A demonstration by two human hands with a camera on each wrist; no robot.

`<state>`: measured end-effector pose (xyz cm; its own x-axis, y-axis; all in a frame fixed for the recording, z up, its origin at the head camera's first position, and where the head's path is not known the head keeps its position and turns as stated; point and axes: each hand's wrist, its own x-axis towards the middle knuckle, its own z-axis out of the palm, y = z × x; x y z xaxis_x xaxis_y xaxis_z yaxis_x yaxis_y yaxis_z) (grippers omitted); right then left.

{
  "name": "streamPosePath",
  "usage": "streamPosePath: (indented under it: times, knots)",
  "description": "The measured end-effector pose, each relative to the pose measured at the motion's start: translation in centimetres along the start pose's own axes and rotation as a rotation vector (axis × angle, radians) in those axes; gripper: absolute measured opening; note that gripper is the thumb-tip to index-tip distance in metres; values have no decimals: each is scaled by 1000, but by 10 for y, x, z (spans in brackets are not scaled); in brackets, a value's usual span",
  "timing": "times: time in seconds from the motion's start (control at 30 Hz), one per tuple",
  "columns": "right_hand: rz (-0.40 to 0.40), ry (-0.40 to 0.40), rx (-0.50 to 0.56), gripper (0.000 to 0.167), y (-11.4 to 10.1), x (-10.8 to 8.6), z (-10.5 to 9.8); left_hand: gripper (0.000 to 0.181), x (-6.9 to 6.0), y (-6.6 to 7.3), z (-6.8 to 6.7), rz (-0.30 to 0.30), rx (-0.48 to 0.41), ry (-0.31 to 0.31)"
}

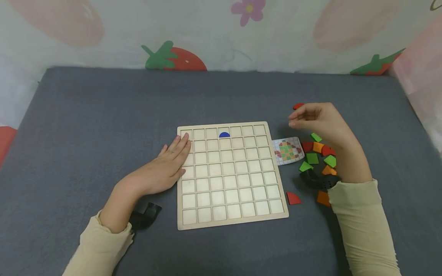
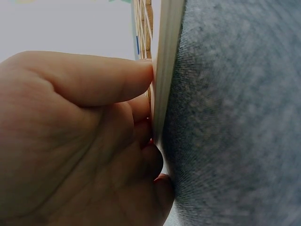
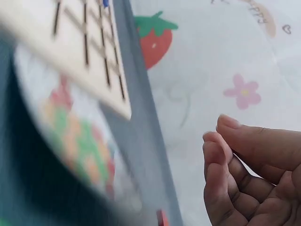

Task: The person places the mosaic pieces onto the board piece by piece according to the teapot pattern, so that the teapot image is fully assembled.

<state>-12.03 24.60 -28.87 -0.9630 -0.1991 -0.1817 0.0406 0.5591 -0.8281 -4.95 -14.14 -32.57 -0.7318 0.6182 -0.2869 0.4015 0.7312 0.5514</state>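
A square wooden grid board [image 1: 226, 168] lies on the grey cloth, with a blue half-circle piece [image 1: 224, 134] in its top row. My left hand [image 1: 160, 170] rests on the board's left edge with fingers straight. In the left wrist view, the thumb of that hand [image 2: 80, 132] touches the board's rim [image 2: 167, 70]. To the right of the board, my right hand [image 1: 319, 117] is raised above the cloth, fingers loosely bent. The right wrist view shows this hand [image 3: 254, 174] with thumb and fingertips close together and nothing visible between them. Near its fingertips lies a red piece [image 1: 297, 105].
A pattern card [image 1: 290, 150] lies against the board's right side. Several red, orange and green pieces [image 1: 312, 158] are scattered beneath the right forearm, partly hidden by it. A red quarter-circle [image 1: 293, 198] lies near the board's lower right corner. Printed fabric [image 1: 276, 38] hangs behind.
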Motion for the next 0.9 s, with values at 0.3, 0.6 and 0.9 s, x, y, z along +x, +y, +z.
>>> streamPosePath:
  times: [0.3, 0.6, 0.9]
  knots:
    - [52, 43, -69, 25, 32, -23, -30, 61, -1, 1, -3, 4, -3, -13]
    - [157, -50, -190, 28, 53, -34, -55, 63, -2, -1, -5, -4, -18, -20]
    - [161, -183, -279, 31, 58, -35, -59, 62, -2, 0, -4, -2, 7, -22]
